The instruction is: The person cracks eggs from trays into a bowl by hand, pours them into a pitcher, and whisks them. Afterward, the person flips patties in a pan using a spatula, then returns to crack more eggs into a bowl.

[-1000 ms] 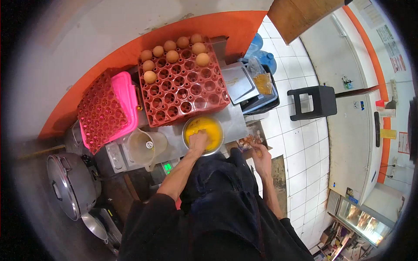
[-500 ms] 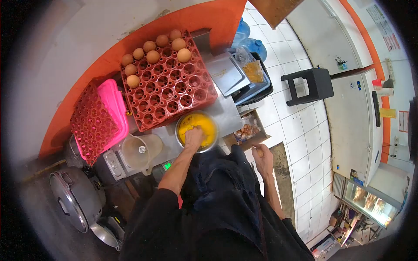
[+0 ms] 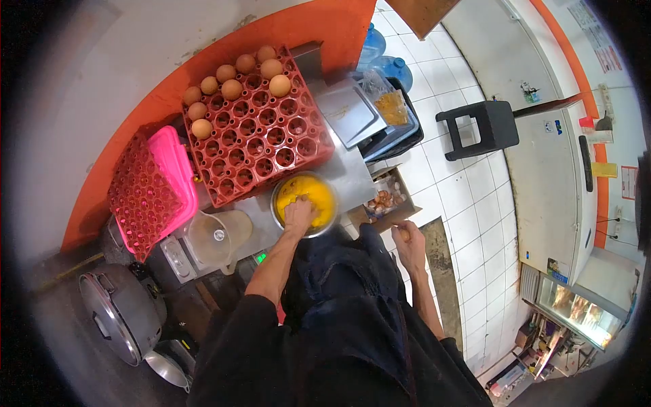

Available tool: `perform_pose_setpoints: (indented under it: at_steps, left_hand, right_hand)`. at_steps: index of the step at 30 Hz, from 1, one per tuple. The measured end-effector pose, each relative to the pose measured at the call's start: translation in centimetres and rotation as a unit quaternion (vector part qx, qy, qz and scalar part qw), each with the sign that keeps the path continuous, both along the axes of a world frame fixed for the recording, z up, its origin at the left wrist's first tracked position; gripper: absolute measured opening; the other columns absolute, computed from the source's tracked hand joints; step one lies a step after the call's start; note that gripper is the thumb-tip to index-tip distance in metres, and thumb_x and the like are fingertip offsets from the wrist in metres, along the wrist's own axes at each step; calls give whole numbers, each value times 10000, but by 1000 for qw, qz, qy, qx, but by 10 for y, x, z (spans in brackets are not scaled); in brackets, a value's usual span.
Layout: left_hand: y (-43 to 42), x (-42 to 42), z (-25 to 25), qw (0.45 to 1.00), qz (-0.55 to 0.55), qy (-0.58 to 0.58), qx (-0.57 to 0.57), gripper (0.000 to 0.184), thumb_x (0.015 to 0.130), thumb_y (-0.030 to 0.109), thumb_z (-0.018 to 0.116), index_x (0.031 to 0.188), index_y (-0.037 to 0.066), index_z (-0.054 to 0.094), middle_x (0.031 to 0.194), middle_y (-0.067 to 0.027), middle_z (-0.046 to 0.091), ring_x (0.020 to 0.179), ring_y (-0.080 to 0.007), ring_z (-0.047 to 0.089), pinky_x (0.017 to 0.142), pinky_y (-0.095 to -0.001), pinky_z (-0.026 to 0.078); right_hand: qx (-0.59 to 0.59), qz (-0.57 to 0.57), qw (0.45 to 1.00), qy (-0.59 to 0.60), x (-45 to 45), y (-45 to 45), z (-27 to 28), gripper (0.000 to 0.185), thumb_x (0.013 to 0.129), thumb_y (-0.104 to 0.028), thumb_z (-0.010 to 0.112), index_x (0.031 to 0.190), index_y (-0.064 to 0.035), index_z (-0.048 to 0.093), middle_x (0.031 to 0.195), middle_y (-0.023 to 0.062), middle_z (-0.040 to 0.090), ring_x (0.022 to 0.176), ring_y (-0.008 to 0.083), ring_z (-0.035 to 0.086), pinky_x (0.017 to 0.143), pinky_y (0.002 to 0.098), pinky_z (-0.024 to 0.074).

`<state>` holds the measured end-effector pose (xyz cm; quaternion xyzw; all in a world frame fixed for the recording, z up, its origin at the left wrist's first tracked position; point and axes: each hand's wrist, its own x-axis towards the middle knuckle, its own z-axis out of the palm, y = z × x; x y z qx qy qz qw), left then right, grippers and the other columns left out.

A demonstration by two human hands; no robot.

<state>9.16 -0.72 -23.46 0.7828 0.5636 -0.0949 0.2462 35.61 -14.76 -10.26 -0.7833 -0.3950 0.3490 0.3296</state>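
A round metal bowl (image 3: 335, 220) on the counter holds yellow beaten egg (image 3: 320, 195). My left hand (image 3: 299, 214) reaches into it, fingers bent and their tips sunk in the liquid, so what they touch is hidden. Off to the right, beside a cardboard box (image 3: 390, 220) of cracked eggshells (image 3: 384, 202), my right hand (image 3: 411, 245) is closed round a brown egg (image 3: 405, 235). Only part of that egg shows, and I cannot tell if it is whole or a shell. Beyond the bowl stand stacked red egg trays (image 3: 261, 146) with several brown eggs (image 3: 231, 89) along the far and left edges.
Left of the bowl are a clear plastic jug (image 3: 218, 237), a pink container (image 3: 178, 180) and another red tray (image 3: 142, 193) leaning on it. A lidded pot (image 3: 119, 315) sits lower left. Metal lids (image 3: 347, 112) are at the counter's right; a black stool (image 3: 489, 129) stands on the tiles.
The left hand has shifted slightly within the egg liquid, its fingers still dipped. The right hand stays by the box with the egg. The view has tilted a little.
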Motion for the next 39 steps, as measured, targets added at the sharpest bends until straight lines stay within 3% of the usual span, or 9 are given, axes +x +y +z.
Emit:
perform_pose_setpoints:
  at_steps: [3,5,9,11,15,17,27,32,39]
  left_hand:
    - [1,-1,-11,1000,26,-3,-10,470,800,382,689,1077,8,629,870,-214,705,792,-384,702,732,-494,558]
    - [1,-2,-12,1000,21,-14,-7,485,798,378,683,1103,9,602,870,-218,703,790,-389,701,729,-496,557]
    - [3,-1,-9,1000,17,-25,-6,503,794,365,672,1128,7,555,898,-222,697,797,-400,696,723,-503,553]
    - [2,-2,-6,999,9,-31,-2,517,790,370,674,1135,5,553,905,-228,693,803,-401,694,721,-506,552]
    - [3,-6,14,1000,-6,-24,10,560,777,395,682,1145,-7,553,922,-237,684,820,-394,692,715,-502,552]
    - [5,-11,28,1000,-5,-19,17,577,774,403,684,1151,-12,552,926,-239,684,812,-393,692,711,-498,554]
    - [-1,-21,135,996,52,-59,40,569,790,438,712,1095,-11,541,914,-251,672,801,-425,674,691,-512,547]
    - [-13,-41,77,999,27,-12,30,612,795,410,685,1211,-18,549,926,-241,679,801,-398,682,690,-497,542]
    - [-27,59,98,986,-12,-152,-66,524,824,431,684,1098,-2,575,987,-262,667,914,-396,670,778,-482,537]
  right_hand:
    - [-8,1,1000,2,1,0,-1,223,899,-152,663,1054,8,669,908,87,669,806,133,591,736,278,480]
    - [-58,-1,998,16,1,2,5,227,904,-152,625,1070,-4,672,1028,180,691,934,293,675,829,359,512]
    - [-57,-10,998,22,-1,-1,6,222,906,-150,630,1068,-5,673,1019,180,692,928,290,678,817,358,516]
    - [-13,-6,1000,14,0,-5,-3,252,902,-174,660,1070,12,669,911,90,670,802,137,592,730,281,479]
    - [-25,-6,999,19,-4,0,4,249,902,-168,656,1068,17,668,918,91,671,819,137,601,746,281,483]
    - [-54,-8,998,36,-4,0,3,237,907,-169,639,1081,-12,675,1027,172,696,953,283,678,843,359,509]
    - [-38,25,998,41,-8,13,-12,251,898,-189,635,1072,-12,667,1037,187,674,980,344,654,868,384,498]
    - [-26,34,997,66,-5,17,-16,277,895,-226,635,1075,-18,669,1047,195,671,1001,342,647,879,389,491]
    - [-7,-9,1000,23,15,-6,-27,281,899,-229,630,1086,-24,674,1029,187,680,968,332,659,860,386,494]
